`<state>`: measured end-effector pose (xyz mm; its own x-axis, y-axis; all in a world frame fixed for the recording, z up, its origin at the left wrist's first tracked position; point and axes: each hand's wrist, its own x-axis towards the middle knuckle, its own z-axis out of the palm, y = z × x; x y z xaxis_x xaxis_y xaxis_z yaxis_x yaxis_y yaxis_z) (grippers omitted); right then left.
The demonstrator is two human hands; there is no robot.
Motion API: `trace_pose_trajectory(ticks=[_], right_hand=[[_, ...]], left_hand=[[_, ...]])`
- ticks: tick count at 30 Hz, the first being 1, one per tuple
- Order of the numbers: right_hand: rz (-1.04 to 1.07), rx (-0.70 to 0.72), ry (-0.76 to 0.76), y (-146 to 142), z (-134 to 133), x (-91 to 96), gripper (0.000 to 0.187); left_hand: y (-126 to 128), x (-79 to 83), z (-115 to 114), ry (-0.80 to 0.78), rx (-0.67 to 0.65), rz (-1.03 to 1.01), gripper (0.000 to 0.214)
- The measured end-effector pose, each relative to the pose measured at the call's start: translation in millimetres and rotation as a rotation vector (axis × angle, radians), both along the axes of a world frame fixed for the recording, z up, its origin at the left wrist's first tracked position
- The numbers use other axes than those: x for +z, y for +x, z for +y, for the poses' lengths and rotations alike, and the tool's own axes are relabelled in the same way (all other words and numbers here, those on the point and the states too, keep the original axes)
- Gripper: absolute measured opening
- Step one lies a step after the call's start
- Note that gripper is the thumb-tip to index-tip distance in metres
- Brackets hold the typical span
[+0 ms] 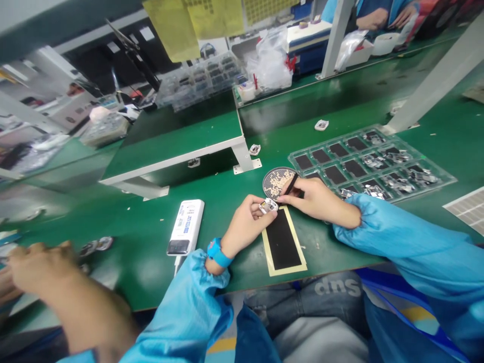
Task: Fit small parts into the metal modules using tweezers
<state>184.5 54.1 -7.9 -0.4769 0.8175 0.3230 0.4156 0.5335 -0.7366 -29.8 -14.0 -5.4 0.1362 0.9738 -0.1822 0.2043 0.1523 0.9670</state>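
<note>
My left hand (251, 218) pinches a small white device housing (268, 205) with parts showing inside it. Closed around a pair of black tweezers (291, 184), my right hand (310, 195) brings their tip close to the housing's right side; whether they touch cannot be made out. Just behind both hands lies a round dark dish (267, 182) covered with many tiny beige pieces. Below the housing, a black sheet on cream backing paper (284, 242) rests near the bench edge.
A clear compartment tray (427, 151) with dark pads and metallic parts lies at right. A white power bank (186, 227) with a cable is at left. A green raised shelf (181, 136) stands behind. A co-worker's hand (41, 267) is at far left. Loose housings (321, 125) dot the bench.
</note>
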Motion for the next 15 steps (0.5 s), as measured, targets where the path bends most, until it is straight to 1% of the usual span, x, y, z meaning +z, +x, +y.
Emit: trace_pose_trajectory(ticks=[4, 7, 11, 15], right_hand=[[0.074, -0.018, -0.135, -1, -1, -1.4, 0.021], [0.125, -0.016, -0.186, -2, -1, -2.5, 0.022], [0.114, -0.022, -0.164, -2, -1, -1.9, 0.023], [0.104, -0.068, -0.126, 2, -1, 7.5, 0.023]], left_hand=[[0, -0.8, -1, 0.004, 0.009, 0.053, 0.037], [0, -2.0, -1, 0.007, 0.022, 0.061, 0.036], [1, -3.1, -1, -0.005, 0.045, 0.047, 0.036], [4, -4.7, -3, 0.009, 0.092, -0.041, 0.040]])
